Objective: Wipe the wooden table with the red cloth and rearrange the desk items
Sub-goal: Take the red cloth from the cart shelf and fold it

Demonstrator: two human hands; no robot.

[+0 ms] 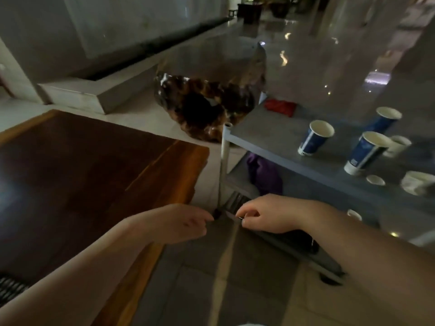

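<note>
Hovering my left hand (186,223) relaxed, right hand (266,215) curled, its grip unclear, crumpled red cloth (280,108) on grey metal cart (259,130).

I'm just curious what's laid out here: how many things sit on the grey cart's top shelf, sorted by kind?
Blue paper cups: 3
White cups: 4
Red cloth: 1
Total: 8
</note>
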